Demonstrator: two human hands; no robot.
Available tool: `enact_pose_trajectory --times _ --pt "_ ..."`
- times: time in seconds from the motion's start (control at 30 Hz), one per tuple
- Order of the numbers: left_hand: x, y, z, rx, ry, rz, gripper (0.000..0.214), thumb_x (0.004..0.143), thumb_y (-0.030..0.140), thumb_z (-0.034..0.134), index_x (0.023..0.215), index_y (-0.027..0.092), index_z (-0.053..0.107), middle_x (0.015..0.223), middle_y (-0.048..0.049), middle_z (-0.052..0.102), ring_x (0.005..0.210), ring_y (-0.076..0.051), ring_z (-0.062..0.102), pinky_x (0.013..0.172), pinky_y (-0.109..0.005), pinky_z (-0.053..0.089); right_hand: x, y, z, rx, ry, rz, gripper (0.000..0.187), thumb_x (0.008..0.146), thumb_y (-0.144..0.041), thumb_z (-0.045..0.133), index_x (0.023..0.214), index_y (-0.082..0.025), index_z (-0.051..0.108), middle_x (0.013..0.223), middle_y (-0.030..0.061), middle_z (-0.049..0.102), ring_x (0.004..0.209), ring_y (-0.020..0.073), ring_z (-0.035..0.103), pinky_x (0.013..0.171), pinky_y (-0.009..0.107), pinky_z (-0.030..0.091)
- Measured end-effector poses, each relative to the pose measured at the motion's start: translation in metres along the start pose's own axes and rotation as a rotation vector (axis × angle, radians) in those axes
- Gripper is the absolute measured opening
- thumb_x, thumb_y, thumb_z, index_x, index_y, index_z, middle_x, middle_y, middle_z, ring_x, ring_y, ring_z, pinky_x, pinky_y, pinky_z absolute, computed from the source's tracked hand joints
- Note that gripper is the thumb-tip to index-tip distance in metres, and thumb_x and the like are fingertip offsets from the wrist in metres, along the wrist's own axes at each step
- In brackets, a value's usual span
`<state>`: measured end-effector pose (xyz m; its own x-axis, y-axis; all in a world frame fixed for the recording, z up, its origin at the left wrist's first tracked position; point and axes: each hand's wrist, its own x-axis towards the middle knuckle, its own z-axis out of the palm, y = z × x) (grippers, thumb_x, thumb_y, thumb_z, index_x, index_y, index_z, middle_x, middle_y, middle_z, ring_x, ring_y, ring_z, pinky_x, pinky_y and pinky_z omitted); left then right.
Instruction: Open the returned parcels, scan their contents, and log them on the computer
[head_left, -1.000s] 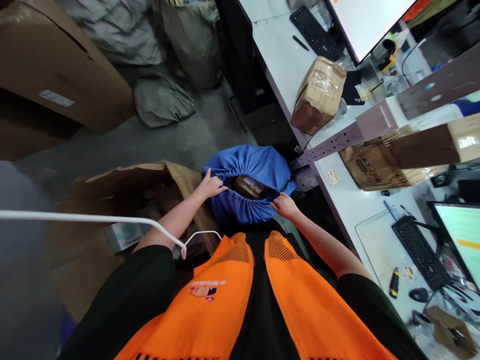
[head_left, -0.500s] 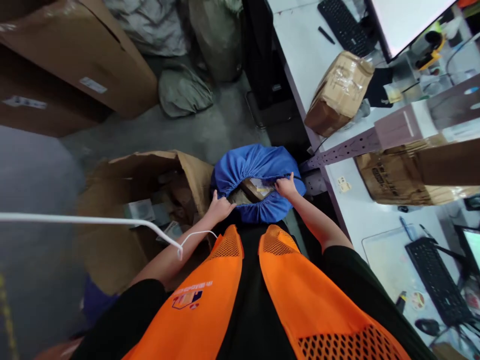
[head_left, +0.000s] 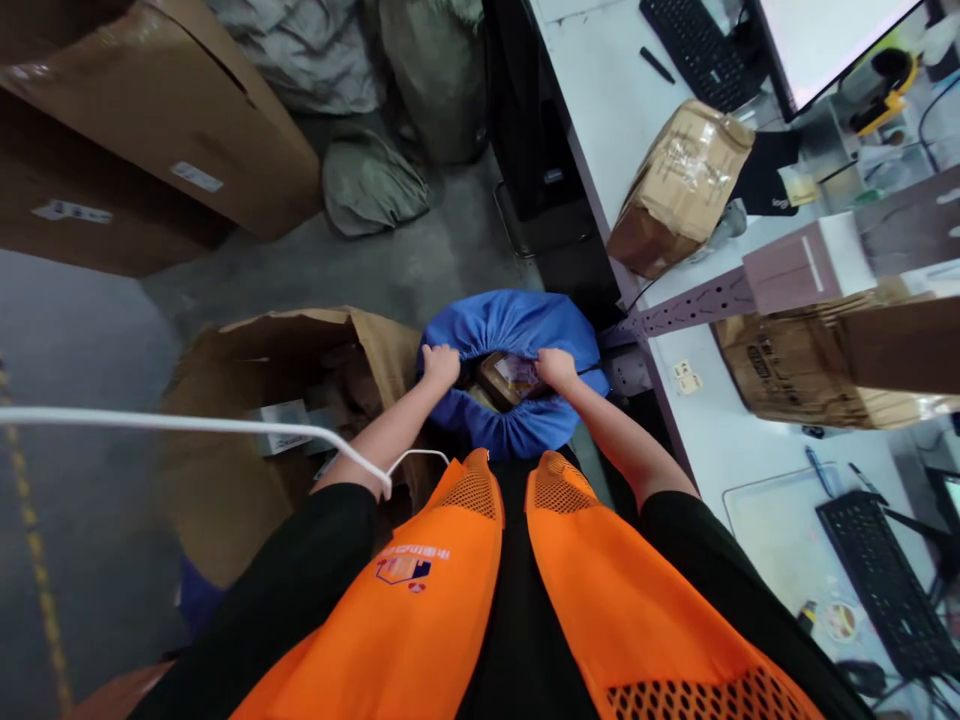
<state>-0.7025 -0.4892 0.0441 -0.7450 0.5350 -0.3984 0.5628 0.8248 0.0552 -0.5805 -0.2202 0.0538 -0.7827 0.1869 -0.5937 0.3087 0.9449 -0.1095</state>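
Note:
A blue drawstring bag (head_left: 517, 318) stands in front of my body, its gathered mouth partly open. Inside the opening lies a brown cardboard package (head_left: 501, 381) with a pale label on top. My left hand (head_left: 441, 366) is closed on the left side of the bag's rim. On the right side of the mouth, my right hand (head_left: 556, 368) grips the rim with curled fingers. A dark cord runs from the bag's mouth to the right of that hand.
Left of the bag stands an open carton (head_left: 217, 400) holding several packages. A white cable (head_left: 187, 420) crosses above it. Desks on the right carry a taped box (head_left: 679, 185), a keyboard (head_left: 697, 50) and another carton (head_left: 795, 360). A green sack (head_left: 371, 185) lies on the floor beyond.
My left hand has moved up along the bag's rim, and my right hand has shifted slightly left. The bag's mouth looks a little narrower between them.

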Motion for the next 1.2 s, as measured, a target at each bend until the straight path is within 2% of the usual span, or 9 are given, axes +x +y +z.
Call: enact_pose_trajectory --times 0.13,0.23,0.4,0.57,0.67,0.8,1.03,1.13,1.2 --pt "0.000 -0.023 -0.024 0.002 0.033 0.032 0.034 0.099 0.017 0.045 0.109 0.008 0.076 0.119 -0.0251 0.068 0.115 -0.039 0.062 0.113 -0.063 0.034 0.007 0.036 -0.035 -0.005 0.105 0.037 0.038 0.104 -0.031 0.046 0.120 -0.012 0.075 0.124 0.0241 0.075 0.120 0.0329 0.070 0.098 0.037 0.051" --pt "-0.020 -0.026 -0.026 -0.012 0.055 -0.022 0.040 0.095 0.016 0.047 0.125 0.012 0.074 0.129 -0.0245 0.066 0.120 -0.041 0.061 0.119 -0.072 0.027 0.008 0.049 -0.041 0.002 0.138 0.064 0.035 0.101 -0.026 0.048 0.119 -0.012 0.074 0.125 0.0233 0.074 0.121 0.0336 0.069 0.101 0.040 0.049" --pt "-0.081 -0.033 -0.008 -0.068 0.036 -0.126 0.057 0.089 0.013 0.051 0.145 0.018 0.062 0.149 -0.0214 0.058 0.131 -0.040 0.057 0.121 -0.081 0.021 -0.022 0.066 -0.006 0.029 0.090 0.136 0.037 0.099 -0.023 0.048 0.130 -0.012 0.066 0.131 0.0211 0.073 0.120 0.0318 0.071 0.100 0.041 0.050" --pt "-0.147 -0.030 0.015 -0.143 -0.036 -0.195 0.064 0.087 0.015 0.052 0.152 0.019 0.054 0.159 -0.0199 0.051 0.143 -0.040 0.049 0.120 -0.084 0.022 -0.098 0.087 0.036 0.054 -0.038 0.237 0.038 0.096 -0.023 0.053 0.130 -0.018 0.068 0.127 0.0177 0.076 0.115 0.0289 0.074 0.094 0.036 0.052" --pt "-0.161 -0.024 0.026 -0.167 -0.087 -0.205 0.064 0.085 0.012 0.051 0.149 0.020 0.058 0.156 -0.0193 0.055 0.141 -0.039 0.051 0.121 -0.083 0.023 -0.137 0.086 0.048 0.061 -0.102 0.296 0.034 0.094 -0.027 0.059 0.125 -0.019 0.071 0.106 0.0148 0.081 0.094 0.0271 0.079 0.080 0.033 0.053" --pt "-0.125 -0.042 0.018 -0.157 -0.042 -0.173 0.062 0.086 0.009 0.047 0.144 0.021 0.063 0.152 -0.0200 0.057 0.141 -0.039 0.052 0.123 -0.082 0.017 -0.122 0.067 0.033 0.050 -0.068 0.280 0.038 0.095 -0.030 0.056 0.130 -0.020 0.069 0.098 0.0141 0.081 0.085 0.0270 0.079 0.073 0.032 0.051" --pt "0.010 -0.100 -0.044 -0.063 0.198 -0.038 0.061 0.084 0.008 0.049 0.142 0.017 0.065 0.157 -0.0203 0.051 0.147 -0.039 0.044 0.125 -0.082 0.005 0.020 0.053 -0.073 -0.007 0.211 0.129 0.031 0.099 -0.021 0.047 0.120 -0.012 0.068 0.113 0.0231 0.077 0.114 0.0325 0.072 0.100 0.039 0.041" --pt "0.040 -0.100 -0.058 -0.086 0.269 -0.105 0.058 0.084 0.010 0.052 0.140 0.016 0.064 0.152 -0.0207 0.055 0.143 -0.039 0.046 0.124 -0.083 0.005 0.052 0.059 -0.110 -0.019 0.278 0.179 0.031 0.097 -0.016 0.046 0.119 -0.008 0.067 0.113 0.0249 0.075 0.110 0.0333 0.071 0.103 0.044 0.037" --pt "0.042 -0.088 -0.056 -0.114 0.317 -0.164 0.057 0.087 0.012 0.051 0.143 0.014 0.061 0.150 -0.0222 0.055 0.144 -0.041 0.044 0.124 -0.081 0.009 0.052 0.053 -0.115 -0.026 0.318 0.210 0.034 0.097 -0.014 0.043 0.122 -0.005 0.064 0.116 0.0268 0.073 0.109 0.0340 0.069 0.103 0.047 0.036"
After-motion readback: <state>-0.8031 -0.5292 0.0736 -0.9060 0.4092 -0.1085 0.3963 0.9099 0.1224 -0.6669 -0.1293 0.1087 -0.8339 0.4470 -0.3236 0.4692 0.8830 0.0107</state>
